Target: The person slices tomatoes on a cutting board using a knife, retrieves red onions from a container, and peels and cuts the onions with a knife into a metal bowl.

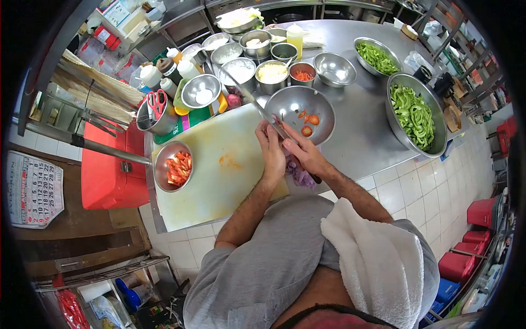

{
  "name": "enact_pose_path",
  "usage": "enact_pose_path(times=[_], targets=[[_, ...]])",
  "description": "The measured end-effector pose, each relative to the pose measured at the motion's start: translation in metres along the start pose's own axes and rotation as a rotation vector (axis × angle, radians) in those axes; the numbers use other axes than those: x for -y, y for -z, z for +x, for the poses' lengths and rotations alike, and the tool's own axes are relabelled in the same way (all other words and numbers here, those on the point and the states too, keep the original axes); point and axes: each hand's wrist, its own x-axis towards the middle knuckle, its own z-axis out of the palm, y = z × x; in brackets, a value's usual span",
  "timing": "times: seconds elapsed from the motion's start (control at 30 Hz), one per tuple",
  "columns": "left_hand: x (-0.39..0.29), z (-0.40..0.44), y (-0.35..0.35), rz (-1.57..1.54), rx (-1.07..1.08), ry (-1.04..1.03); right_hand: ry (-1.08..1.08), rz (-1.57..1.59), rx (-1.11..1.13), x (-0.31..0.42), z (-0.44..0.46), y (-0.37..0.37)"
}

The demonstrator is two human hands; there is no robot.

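Knife (263,111) raised between cutting board (208,204) and mixing bowl (324,108), blade slanting away leftward. Right hand (304,152) gripping it at the handle end. Left hand (269,151) beside the blade, fingers bent; cannot tell whether it holds anything. Judgement: keep left fingertips clear of the edge, right grip firm. Farther left, on the board: bowl (159,176) of chopped tomatoes (178,169).

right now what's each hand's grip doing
Left hand: partly curled beside the knife; whether it grips anything cannot be told.
Right hand: closed, holding the knife.
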Motion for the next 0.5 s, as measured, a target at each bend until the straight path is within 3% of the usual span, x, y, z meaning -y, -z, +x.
enact_pose_path(times=[0.03, 0.1, 0.13, 0.2, 0.23, 0.33, 0.4, 0.5], targets=[[0.004, 0.002, 0.002, 0.001, 0.004, 0.003, -0.037, 0.063, -0.011, -0.001, 0.001, -0.003], [0.008, 0.006, 0.004, 0.080, 0.039, 0.048, 0.158, 0.111, -0.091, -0.016, 0.007, -0.005], [-0.003, 0.005, 0.000, 0.081, 0.043, 0.051, 0.157, 0.111, -0.096, -0.011, 0.007, 0.002], [-0.023, 0.002, -0.008, -0.321, 0.077, 0.281, -0.059, -0.282, 0.122, 0.000, 0.004, 0.023], [-0.022, 0.000, -0.008, -0.318, 0.088, 0.286, -0.060, -0.280, 0.110, 0.000, 0.003, 0.022], [-0.005, 0.000, -0.010, -0.308, 0.041, 0.210, 0.079, -0.291, 0.026, -0.003, 0.002, 0.013], [0.013, 0.004, -0.006, 0.069, -0.004, -0.036, 0.127, 0.077, -0.137, -0.010, 0.004, -0.003], [0.012, 0.005, 0.000, 0.211, 0.095, -0.057, 0.110, 0.145, -0.183, -0.016, 0.008, -0.009]])
